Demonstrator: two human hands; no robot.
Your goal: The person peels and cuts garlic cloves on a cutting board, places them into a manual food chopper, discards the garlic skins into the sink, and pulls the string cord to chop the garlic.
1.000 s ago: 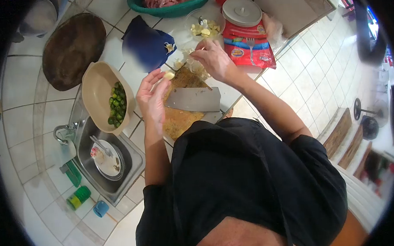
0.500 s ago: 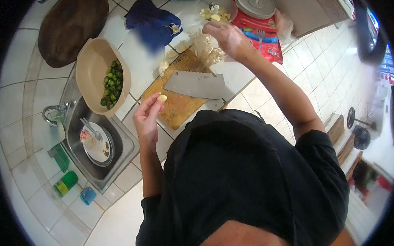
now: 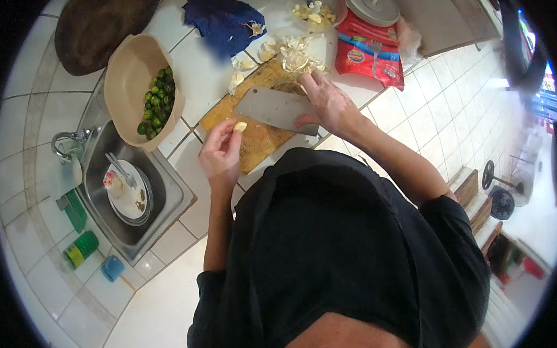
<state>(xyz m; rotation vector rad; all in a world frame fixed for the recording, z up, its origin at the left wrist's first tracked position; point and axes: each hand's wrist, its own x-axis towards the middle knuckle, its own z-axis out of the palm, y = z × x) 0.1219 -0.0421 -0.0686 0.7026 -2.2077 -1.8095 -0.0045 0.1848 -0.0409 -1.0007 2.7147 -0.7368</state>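
My left hand (image 3: 221, 156) pinches a pale garlic clove (image 3: 240, 126) between thumb and fingertips, just over the left edge of the wooden cutting board (image 3: 256, 151). On the board lies a broad metal knife blade (image 3: 265, 109) with a hole near one corner. My right hand (image 3: 334, 107) is over the blade's right end, thumb and fingers spread apart; whether the thumb touches the metal I cannot tell. Papery garlic skins (image 3: 300, 53) are heaped at the board's far edge, beside garlic pieces (image 3: 243, 65). A clear bowl (image 3: 340, 18) farther back holds peeled cloves.
A beige dish (image 3: 121, 87) of Brussels sprouts (image 3: 158, 101) stands left, by the sink (image 3: 180, 201) with stacked plates (image 3: 127, 201). A blue cloth (image 3: 221, 19) lies at the back. At right are a red packet (image 3: 363, 63) with a fork on it and a grey lid (image 3: 374, 5).
My right hand has come down from near the bowl to the blade's right end. My left hand still pinches the clove, slightly nearer the blade. The view has shifted a little.
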